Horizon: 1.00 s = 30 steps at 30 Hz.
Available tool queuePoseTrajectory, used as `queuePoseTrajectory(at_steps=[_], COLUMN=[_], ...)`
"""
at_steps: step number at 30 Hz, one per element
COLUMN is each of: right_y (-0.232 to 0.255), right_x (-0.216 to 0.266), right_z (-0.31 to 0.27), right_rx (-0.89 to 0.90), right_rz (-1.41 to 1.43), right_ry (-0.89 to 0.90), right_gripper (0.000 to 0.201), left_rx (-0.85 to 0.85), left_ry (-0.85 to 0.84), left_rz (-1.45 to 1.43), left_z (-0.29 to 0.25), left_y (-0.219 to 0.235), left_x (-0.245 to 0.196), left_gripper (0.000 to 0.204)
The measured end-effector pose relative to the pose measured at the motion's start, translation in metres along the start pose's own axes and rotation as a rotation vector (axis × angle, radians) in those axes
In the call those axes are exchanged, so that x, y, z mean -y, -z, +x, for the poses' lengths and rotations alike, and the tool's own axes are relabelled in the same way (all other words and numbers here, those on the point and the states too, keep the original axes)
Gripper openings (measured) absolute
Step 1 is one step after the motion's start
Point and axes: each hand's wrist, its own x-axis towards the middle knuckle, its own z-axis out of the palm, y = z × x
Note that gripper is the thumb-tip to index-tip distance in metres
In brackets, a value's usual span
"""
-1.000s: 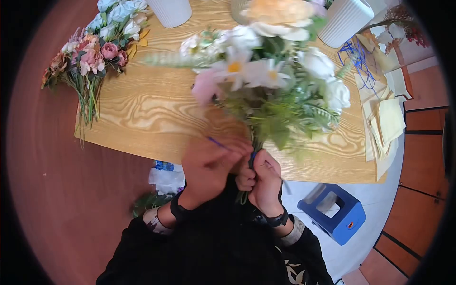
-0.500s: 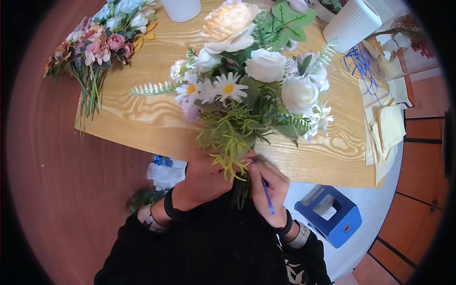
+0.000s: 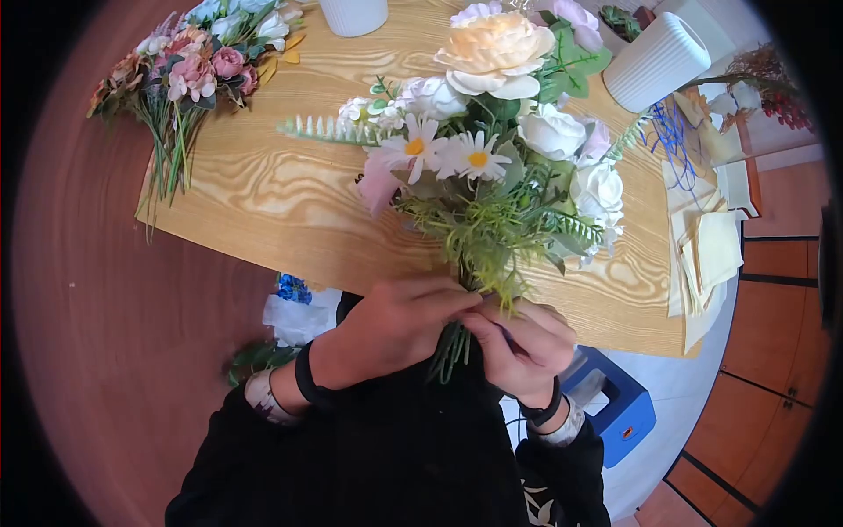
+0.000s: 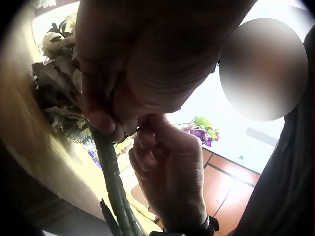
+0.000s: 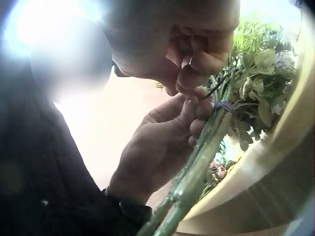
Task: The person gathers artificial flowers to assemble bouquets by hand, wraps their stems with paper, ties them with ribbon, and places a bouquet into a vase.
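A bouquet (image 3: 479, 158) of white roses, daisies and one large peach flower stands over the table's front edge, blooms away from the body. Its bundled green stems (image 5: 197, 162) run down between the hands. A thin blue tie (image 5: 224, 105) circles the stems just below the leaves, and a strand of it leads to the fingertips. At the left of the stems, my left hand (image 3: 391, 325) pinches the tie with thumb and forefinger. My right hand (image 3: 531, 347) has curled fingers and pinches the tie from the other side. The fingertips of both hands meet, partly hiding the strand.
Pink and blue flower bunches (image 3: 189, 75) lie at the table's back left. White ribbed vases (image 3: 659, 63) stand at the back. Loose blue ties (image 3: 672, 140) and cream paper sheets (image 3: 716, 250) lie at the right. A blue stool (image 3: 619, 413) stands on the floor.
The bouquet has turned and swung right, and its blooms sit differently. The right hand, which gripped the stems, has shifted right and now pinches the tie beside the left fingertips.
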Motion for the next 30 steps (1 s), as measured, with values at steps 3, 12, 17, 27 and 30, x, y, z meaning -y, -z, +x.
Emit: queuePoseTrajectory(at_steps=[3, 12, 17, 27, 30], right_y=[-0.006, -0.030, -0.013, -0.016, -0.009], right_x=[0.004, 0.007, -0.012, -0.010, -0.012], right_z=[0.005, 0.019, 0.006, 0.010, 0.011], right_rx=[0.035, -0.307, 0.064, 0.087, 0.131], right_rz=[-0.028, 0.162, 0.152, 0.119, 0.122], right_ry=[0.088, -0.113, -0.145, -0.108, -0.166], right_gripper=[0.011, 0.024, 0.020, 0.011, 0.010], left_rx=[0.012, -0.081, -0.104, -0.205, -0.140], left_ry=[0.022, 0.261, 0.257, 0.247, 0.084], left_rz=[-0.066, -0.179, -0.162, -0.105, -0.045], left_z=[0.000, -0.006, -0.006, -0.009, -0.017], left_y=[0.004, 0.007, 0.004, -0.001, 0.004], left_x=[0.003, 0.003, 0.004, 0.002, 0.013], left_gripper=[0.032, 0.016, 0.011, 0.015, 0.016])
